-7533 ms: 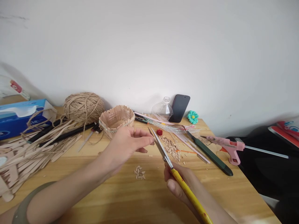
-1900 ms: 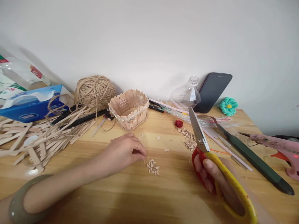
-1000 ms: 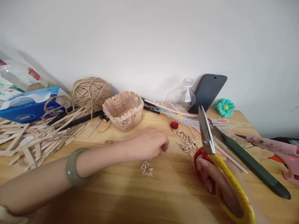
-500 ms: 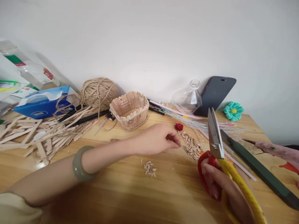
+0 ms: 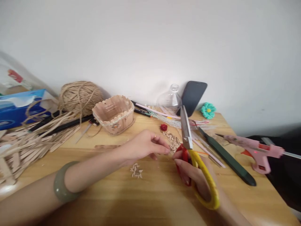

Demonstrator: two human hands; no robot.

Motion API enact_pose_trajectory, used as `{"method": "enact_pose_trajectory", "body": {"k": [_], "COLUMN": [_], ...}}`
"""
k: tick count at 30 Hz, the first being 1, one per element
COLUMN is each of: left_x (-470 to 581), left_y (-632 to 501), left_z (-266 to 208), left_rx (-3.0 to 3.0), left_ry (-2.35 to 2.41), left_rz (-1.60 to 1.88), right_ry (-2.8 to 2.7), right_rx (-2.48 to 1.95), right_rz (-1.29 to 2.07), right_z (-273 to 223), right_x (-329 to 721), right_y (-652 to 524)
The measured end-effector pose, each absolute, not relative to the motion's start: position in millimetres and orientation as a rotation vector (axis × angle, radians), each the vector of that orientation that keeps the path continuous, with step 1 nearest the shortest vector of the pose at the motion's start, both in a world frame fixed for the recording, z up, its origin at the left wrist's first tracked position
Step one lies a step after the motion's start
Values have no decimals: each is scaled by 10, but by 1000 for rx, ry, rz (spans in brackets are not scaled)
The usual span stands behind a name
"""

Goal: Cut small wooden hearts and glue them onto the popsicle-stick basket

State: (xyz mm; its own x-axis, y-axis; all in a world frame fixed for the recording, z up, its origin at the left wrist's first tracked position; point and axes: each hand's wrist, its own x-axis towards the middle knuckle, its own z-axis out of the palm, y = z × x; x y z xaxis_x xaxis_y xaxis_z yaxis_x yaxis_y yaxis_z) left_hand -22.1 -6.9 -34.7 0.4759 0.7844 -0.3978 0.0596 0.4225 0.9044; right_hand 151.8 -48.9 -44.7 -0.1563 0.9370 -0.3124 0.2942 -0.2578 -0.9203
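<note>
Scissors point(image 5: 187, 135) with one red and one yellow handle loop are gripped in my right hand point(image 5: 191, 172), blades pointing up and nearly closed. My left hand point(image 5: 150, 146), a green bangle point(image 5: 64, 182) on its wrist, has thumb and fingers pinched together beside the scissors. Whatever those fingertips hold, if anything, is too small to make out. Below the left hand lies a small pile of pointed wood chips point(image 5: 136, 171). Behind both hands spreads a larger heap of wood chips point(image 5: 171, 139), partly hidden, with a red paper-like rose point(image 5: 164, 127) next to it.
Left of centre stands a small basket of wooden sticks point(image 5: 115, 117), near a twine ball point(image 5: 80, 95) and loose craft sticks point(image 5: 30, 150). A clear bottle top point(image 5: 172, 97), a phone point(image 5: 192, 95) and a teal flower point(image 5: 208, 110) are behind. Rightward lie a green cutter point(image 5: 228, 157) and pink glue gun point(image 5: 256, 149).
The view has swung right, bringing the whole glue gun into sight. My hands have come closer together, with the scissors now near my left fingertips.
</note>
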Motion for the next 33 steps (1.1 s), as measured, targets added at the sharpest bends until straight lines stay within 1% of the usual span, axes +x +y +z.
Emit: {"method": "enact_pose_trajectory", "body": {"k": [6, 13, 26, 33], "left_x": [-161, -151, -136, -191], "left_y": [-126, -177, -221, -192], "left_z": [-349, -344, -308, -212], "left_rx": [1036, 1047, 999, 886], "left_ry": [1015, 1013, 1068, 1065], "left_rz": [537, 542, 551, 673], "right_ry": [-1427, -1415, -1379, -1458], "right_rx": [-1511, -1552, -1439, -1455], "right_rz": [1420, 1405, 1381, 1344], "right_z": [-316, -367, -352, -365], "right_x": [1446, 1438, 1410, 1467], "right_y": [-488, -518, -557, -552]}}
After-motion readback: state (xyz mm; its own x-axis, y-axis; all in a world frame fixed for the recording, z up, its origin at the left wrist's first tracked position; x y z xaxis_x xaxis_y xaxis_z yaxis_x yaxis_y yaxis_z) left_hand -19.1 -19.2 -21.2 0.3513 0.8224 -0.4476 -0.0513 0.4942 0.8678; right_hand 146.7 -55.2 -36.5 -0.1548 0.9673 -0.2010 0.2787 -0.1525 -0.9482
